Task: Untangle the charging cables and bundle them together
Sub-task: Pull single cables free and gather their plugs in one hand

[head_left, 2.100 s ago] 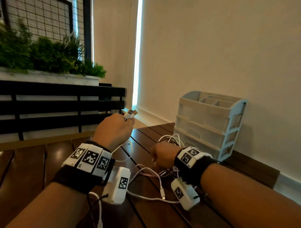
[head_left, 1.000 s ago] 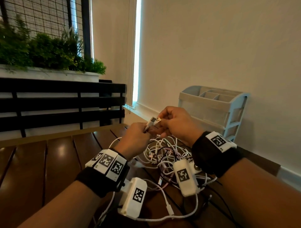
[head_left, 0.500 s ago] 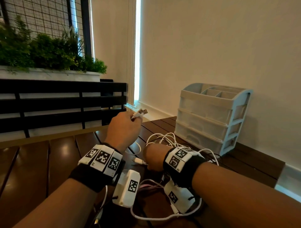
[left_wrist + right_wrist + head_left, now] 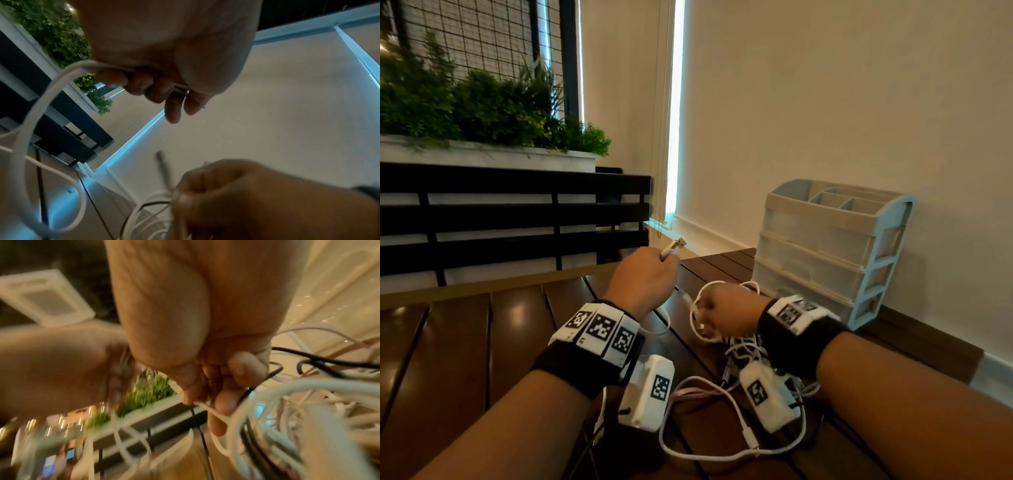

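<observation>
My left hand (image 4: 645, 279) is raised over the dark wooden table (image 4: 465, 342) and grips white cable ends; a USB plug (image 4: 674, 247) sticks out above its fist. The white cable (image 4: 39, 107) loops down from those curled fingers. Lower and to the right, my right hand (image 4: 724, 313) pinches a thin white cable (image 4: 209, 410) with another plug (image 4: 687, 300) poking out toward the left hand. A tangle of white, pink and black cables (image 4: 739, 353) lies under the right wrist, partly hidden by it.
A pale plastic drawer organiser (image 4: 828, 246) stands on the table against the wall at the right. A black slatted bench back (image 4: 510, 219) and a planter of green shrubs (image 4: 482, 106) run behind the table on the left.
A second ago both hands met at chest height over the plugs. Since then the right hand dropped to the pile and now lifts a cable end; the left hand stays raised with its plugs.
</observation>
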The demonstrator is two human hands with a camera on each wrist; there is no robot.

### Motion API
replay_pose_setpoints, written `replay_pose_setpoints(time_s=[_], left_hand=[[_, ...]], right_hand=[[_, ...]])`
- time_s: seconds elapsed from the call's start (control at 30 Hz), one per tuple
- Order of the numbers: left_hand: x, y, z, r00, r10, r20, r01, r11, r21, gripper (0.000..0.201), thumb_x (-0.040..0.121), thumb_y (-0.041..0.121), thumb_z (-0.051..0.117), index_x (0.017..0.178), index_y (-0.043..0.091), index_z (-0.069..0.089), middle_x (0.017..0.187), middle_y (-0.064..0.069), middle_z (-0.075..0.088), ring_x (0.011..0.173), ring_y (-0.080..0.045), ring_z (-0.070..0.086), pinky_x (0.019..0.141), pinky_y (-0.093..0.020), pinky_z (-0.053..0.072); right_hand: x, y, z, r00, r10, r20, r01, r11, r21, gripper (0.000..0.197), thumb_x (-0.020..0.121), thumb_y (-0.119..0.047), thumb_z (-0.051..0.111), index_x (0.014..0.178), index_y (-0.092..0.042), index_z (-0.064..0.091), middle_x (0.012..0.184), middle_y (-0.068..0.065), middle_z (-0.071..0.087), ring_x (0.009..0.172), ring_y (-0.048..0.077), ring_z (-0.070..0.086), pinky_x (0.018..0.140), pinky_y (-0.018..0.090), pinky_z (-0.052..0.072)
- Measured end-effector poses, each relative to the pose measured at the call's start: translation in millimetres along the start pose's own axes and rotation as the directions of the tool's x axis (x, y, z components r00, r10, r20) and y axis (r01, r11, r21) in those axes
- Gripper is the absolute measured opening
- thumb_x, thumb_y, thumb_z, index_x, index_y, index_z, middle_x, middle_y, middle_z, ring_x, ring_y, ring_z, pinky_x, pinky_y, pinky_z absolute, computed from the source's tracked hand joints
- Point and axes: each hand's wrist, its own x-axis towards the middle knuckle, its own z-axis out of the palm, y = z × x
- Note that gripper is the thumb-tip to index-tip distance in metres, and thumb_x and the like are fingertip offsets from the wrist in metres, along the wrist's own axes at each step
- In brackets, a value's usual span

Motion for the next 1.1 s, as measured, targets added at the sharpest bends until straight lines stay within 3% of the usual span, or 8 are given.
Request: replay_pose_setpoints(time_s=[0.17, 0.4, 0.5, 0.7, 0.77, 0.87, 0.97, 1.1], left_hand=[[-4, 4, 12, 0.989, -0.024, 0.149, 0.060, 0.969, -0.238, 0.042, 0.099, 0.035, 0.045, 0.083, 0.009, 0.074, 0.080, 0.004, 0.062, 0.075, -0.012, 0.055, 0.060, -0.024, 0.037], [-25, 20, 33, 0.969, -0.018, 0.247, 0.126, 0.896, -0.425, 0.031, 0.096, 0.036, 0.055, 0.089, 0.009, 0.067, 0.052, 0.011, 0.050, 0.042, 0.001, 0.044, 0.046, -0.017, 0.033], [-29, 22, 38, 0.976, -0.039, 0.212, 0.141, 0.860, -0.491, 0.025, 0.097, 0.028, 0.055, 0.085, 0.008, 0.067, 0.048, 0.010, 0.051, 0.033, 0.004, 0.045, 0.037, -0.011, 0.033], [-27, 23, 41, 0.977, -0.086, 0.194, 0.191, 0.760, -0.621, 0.037, 0.101, 0.034, 0.043, 0.084, 0.007, 0.061, 0.060, 0.004, 0.056, 0.049, -0.006, 0.051, 0.050, -0.021, 0.040], [-26, 23, 40, 0.969, -0.079, 0.236, 0.219, 0.722, -0.657, 0.040, 0.102, 0.034, 0.039, 0.078, 0.007, 0.058, 0.063, 0.000, 0.061, 0.042, -0.001, 0.049, 0.046, -0.018, 0.038], [-29, 27, 38, 0.976, -0.016, 0.218, 0.154, 0.760, -0.632, 0.046, 0.104, 0.033, 0.036, 0.072, 0.008, 0.058, 0.063, 0.003, 0.060, 0.051, -0.004, 0.048, 0.053, -0.023, 0.037], [-21, 33, 22, 0.999, 0.023, 0.041, 0.002, 0.855, -0.518, 0.048, 0.103, 0.037, 0.038, 0.069, 0.010, 0.060, 0.064, 0.002, 0.053, 0.060, -0.011, 0.045, 0.055, -0.026, 0.039], [-1, 31, -31, 0.991, 0.012, -0.132, -0.090, 0.788, -0.610, 0.050, 0.100, 0.046, 0.039, 0.064, 0.017, 0.059, 0.065, 0.000, 0.056, 0.056, -0.009, 0.046, 0.056, -0.026, 0.040]], right_hand=[[-23, 10, -22, 0.991, 0.065, -0.121, 0.024, 0.783, 0.621, 0.013, 0.100, -0.019, 0.047, 0.094, -0.010, 0.055, 0.077, 0.006, 0.070, 0.061, 0.014, 0.065, 0.049, 0.021, 0.048], [-31, 5, -18, 0.965, 0.087, -0.246, 0.094, 0.765, 0.637, 0.018, 0.097, -0.005, 0.049, 0.082, -0.015, 0.054, 0.074, 0.009, 0.069, 0.050, 0.011, 0.064, 0.047, 0.021, 0.049], [-34, 4, -15, 0.971, 0.082, -0.222, 0.094, 0.728, 0.679, 0.016, 0.091, 0.001, 0.057, 0.083, -0.013, 0.052, 0.080, 0.016, 0.070, 0.058, 0.018, 0.067, 0.057, 0.028, 0.056], [-42, 8, -7, 0.995, 0.034, -0.093, 0.044, 0.694, 0.718, 0.013, 0.092, -0.007, 0.058, 0.099, -0.006, 0.047, 0.068, 0.003, 0.067, 0.052, 0.016, 0.064, 0.044, 0.024, 0.051], [-39, 14, -12, 0.998, 0.020, -0.058, 0.021, 0.778, 0.627, 0.016, 0.093, -0.010, 0.057, 0.105, -0.008, 0.046, 0.082, 0.006, 0.066, 0.057, 0.018, 0.066, 0.046, 0.025, 0.053], [-31, 19, -23, 0.993, -0.046, -0.111, 0.065, 0.983, 0.171, 0.008, 0.093, -0.020, 0.055, 0.099, -0.018, 0.050, 0.092, 0.004, 0.064, 0.070, 0.018, 0.067, 0.059, 0.031, 0.054], [-26, 32, -33, 0.977, -0.098, -0.190, 0.050, 0.969, -0.242, 0.013, 0.092, -0.025, 0.054, 0.102, -0.019, 0.058, 0.090, -0.004, 0.060, 0.083, 0.018, 0.058, 0.069, 0.032, 0.045], [-34, 69, -42, 0.977, 0.047, -0.207, -0.104, 0.957, -0.271, 0.012, 0.092, -0.022, 0.054, 0.081, -0.022, 0.056, 0.083, -0.002, 0.059, 0.081, 0.018, 0.054, 0.069, 0.029, 0.039]])
